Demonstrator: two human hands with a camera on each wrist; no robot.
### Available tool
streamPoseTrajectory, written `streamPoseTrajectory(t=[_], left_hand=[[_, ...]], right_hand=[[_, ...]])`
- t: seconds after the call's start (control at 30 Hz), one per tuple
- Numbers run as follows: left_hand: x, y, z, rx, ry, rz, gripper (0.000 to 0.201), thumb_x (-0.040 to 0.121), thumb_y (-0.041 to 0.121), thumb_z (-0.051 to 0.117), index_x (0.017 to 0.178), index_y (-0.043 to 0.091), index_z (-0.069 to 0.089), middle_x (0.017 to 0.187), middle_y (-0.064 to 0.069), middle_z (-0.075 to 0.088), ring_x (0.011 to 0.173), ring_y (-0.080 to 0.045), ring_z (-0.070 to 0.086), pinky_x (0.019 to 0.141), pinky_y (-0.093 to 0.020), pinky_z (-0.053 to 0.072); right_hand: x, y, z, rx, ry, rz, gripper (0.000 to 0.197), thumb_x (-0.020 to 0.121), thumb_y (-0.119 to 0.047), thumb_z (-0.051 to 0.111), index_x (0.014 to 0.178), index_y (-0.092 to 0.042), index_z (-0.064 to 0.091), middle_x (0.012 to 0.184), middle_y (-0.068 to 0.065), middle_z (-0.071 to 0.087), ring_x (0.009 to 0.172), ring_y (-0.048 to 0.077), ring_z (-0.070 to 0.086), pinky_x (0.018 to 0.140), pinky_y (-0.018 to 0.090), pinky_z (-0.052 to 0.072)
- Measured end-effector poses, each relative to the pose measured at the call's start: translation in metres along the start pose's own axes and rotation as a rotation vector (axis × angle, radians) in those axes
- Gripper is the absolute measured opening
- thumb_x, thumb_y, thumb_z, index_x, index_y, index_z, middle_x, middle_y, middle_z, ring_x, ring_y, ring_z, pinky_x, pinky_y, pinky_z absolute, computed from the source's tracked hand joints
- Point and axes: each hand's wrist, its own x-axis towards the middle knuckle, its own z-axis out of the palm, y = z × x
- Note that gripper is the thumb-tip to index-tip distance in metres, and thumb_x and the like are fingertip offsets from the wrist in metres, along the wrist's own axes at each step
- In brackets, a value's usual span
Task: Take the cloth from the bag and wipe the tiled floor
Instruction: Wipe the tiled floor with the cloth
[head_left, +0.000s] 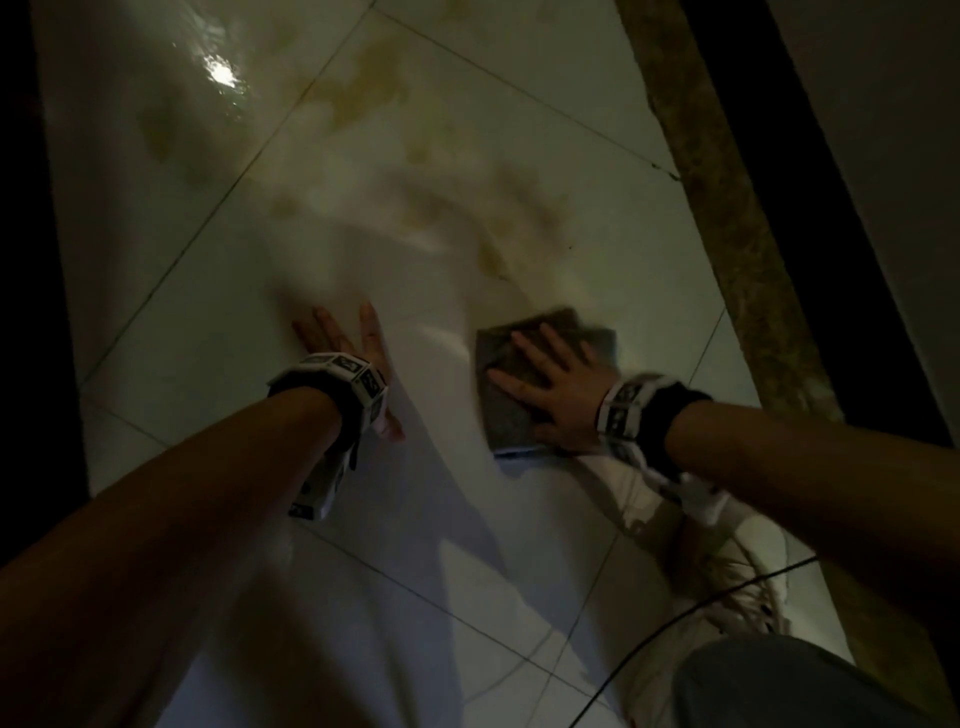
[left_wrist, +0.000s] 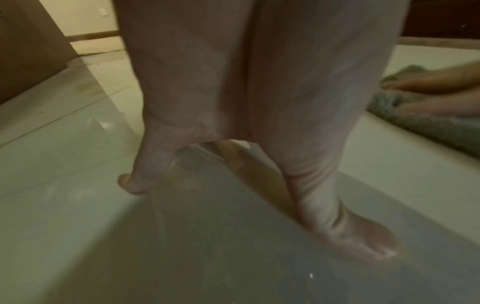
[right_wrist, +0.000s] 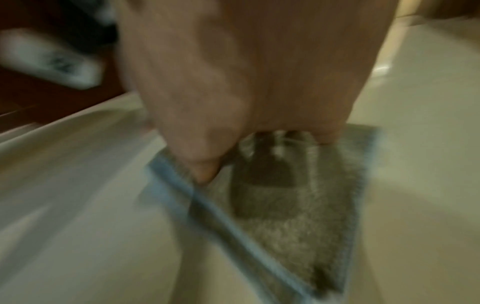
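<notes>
The right hand (head_left: 558, 389) lies flat on a folded grey cloth (head_left: 511, 415), its fingers (head_left: 530, 349) spread straight and pressing it to the white tiled floor (head_left: 208, 322); nothing is gripped. The cloth shows beyond the fingertips and under the palm. The left hand (head_left: 345, 353) rests apart to the side, its fingers (left_wrist: 363, 242) straight, tips on bare tile. Yellowish stains (head_left: 374, 83) lie on the tiles well beyond both sets of fingertips.
</notes>
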Motion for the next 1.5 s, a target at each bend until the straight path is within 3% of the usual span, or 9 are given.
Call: streamPoseTrajectory(t=[0.27, 0.4, 0.57, 0.73, 0.97, 1.17, 1.27, 1.4, 1.5], left_hand=[[0.008, -0.007, 0.009, -0.041, -0.017, 0.053, 0.178, 0.038, 0.057, 0.093, 0.122, 0.017, -0.059, 0.144, -0.04, -0.037, 0.134, -0.069, -0.01, 0.091, -0.081, 0.027], [0.002, -0.007, 0.003, -0.095, -0.015, 0.1, 0.179, 0.031, 0.063, 0.091, 0.119, 0.028, -0.06, 0.144, -0.033, -0.042, 0.135, -0.061, -0.026, 0.096, -0.081, 0.021], [-0.02, -0.004, -0.009, -0.071, 0.064, 0.118, 0.155, 0.056, 0.047, 0.092, 0.151, 0.013, -0.025, 0.153, -0.034, -0.022, 0.141, -0.058, -0.009, 0.112, -0.069, 0.015], [-0.018, -0.001, -0.007, -0.042, 0.038, 0.078, 0.165, 0.046, 0.048, 0.096, 0.148, 0.021, -0.031, 0.152, -0.031, -0.031, 0.141, -0.055, -0.019, 0.109, -0.073, 0.016], [-0.019, 0.002, -0.01, -0.069, -0.042, 0.055, 0.171, 0.042, 0.047, 0.097, 0.142, 0.026, -0.041, 0.146, -0.029, -0.042, 0.136, -0.055, -0.03, 0.107, -0.076, 0.012], [-0.007, 0.004, 0.005, -0.237, 0.084, 0.055, 0.109, 0.092, 0.021, 0.067, 0.151, 0.029, -0.024, 0.155, -0.024, -0.031, 0.142, -0.048, -0.026, 0.111, -0.072, 0.008], [-0.011, 0.002, 0.001, -0.252, 0.022, 0.061, 0.115, 0.089, 0.022, 0.071, 0.151, 0.03, -0.026, 0.155, -0.022, -0.032, 0.142, -0.044, -0.027, 0.112, -0.07, 0.01], [-0.014, -0.003, -0.005, -0.141, -0.074, 0.09, 0.161, 0.05, 0.05, 0.092, 0.145, 0.026, -0.036, 0.15, -0.026, -0.038, 0.138, -0.048, -0.033, 0.111, -0.073, 0.007], [-0.017, -0.001, -0.009, -0.201, -0.106, 0.065, 0.161, 0.053, 0.042, 0.094, 0.142, 0.031, -0.039, 0.148, -0.023, -0.044, 0.138, -0.044, -0.037, 0.111, -0.073, 0.005]], right_hand=[[0.032, 0.042, -0.04, 0.15, -0.003, 0.337, 0.082, 0.092, -0.062, 0.041, 0.149, -0.046, -0.016, 0.16, 0.008, -0.023, 0.145, 0.047, -0.012, 0.109, 0.07, 0.015], [0.005, -0.009, -0.012, -0.005, 0.13, -0.025, 0.071, 0.086, -0.062, 0.032, 0.149, -0.031, 0.024, 0.149, 0.028, 0.036, 0.128, 0.062, 0.035, 0.088, 0.079, 0.033], [-0.011, -0.037, 0.009, -0.123, -0.01, -0.182, 0.076, 0.09, -0.065, 0.032, 0.148, -0.048, -0.014, 0.161, 0.004, -0.022, 0.146, 0.039, -0.018, 0.113, 0.066, 0.001], [0.001, -0.01, -0.007, 0.075, 0.028, 0.106, 0.063, 0.096, -0.061, 0.024, 0.149, -0.052, -0.009, 0.162, -0.001, -0.018, 0.147, 0.039, -0.014, 0.116, 0.06, 0.01], [0.029, 0.008, -0.03, 0.302, 0.004, 0.322, 0.07, 0.095, -0.064, 0.027, 0.147, -0.05, -0.018, 0.158, 0.003, -0.03, 0.144, 0.041, -0.023, 0.113, 0.068, 0.001], [0.037, -0.034, -0.024, 0.059, 0.03, -0.048, 0.082, 0.093, -0.06, 0.04, 0.145, -0.05, -0.022, 0.157, 0.004, -0.031, 0.142, 0.041, -0.028, 0.11, 0.069, -0.009], [0.049, -0.014, -0.031, 0.019, 0.068, -0.092, 0.071, 0.096, -0.06, 0.033, 0.144, -0.054, -0.018, 0.16, -0.002, -0.026, 0.145, 0.037, -0.024, 0.113, 0.064, -0.006], [0.079, 0.035, -0.065, 0.168, 0.123, 0.137, 0.064, 0.097, -0.053, 0.033, 0.148, -0.054, -0.007, 0.162, -0.002, -0.019, 0.147, 0.037, -0.017, 0.115, 0.063, 0.002], [0.093, 0.039, -0.083, 0.228, 0.047, 0.27, 0.068, 0.096, -0.052, 0.034, 0.147, -0.054, -0.012, 0.16, -0.003, -0.026, 0.146, 0.036, -0.022, 0.113, 0.067, -0.001]])
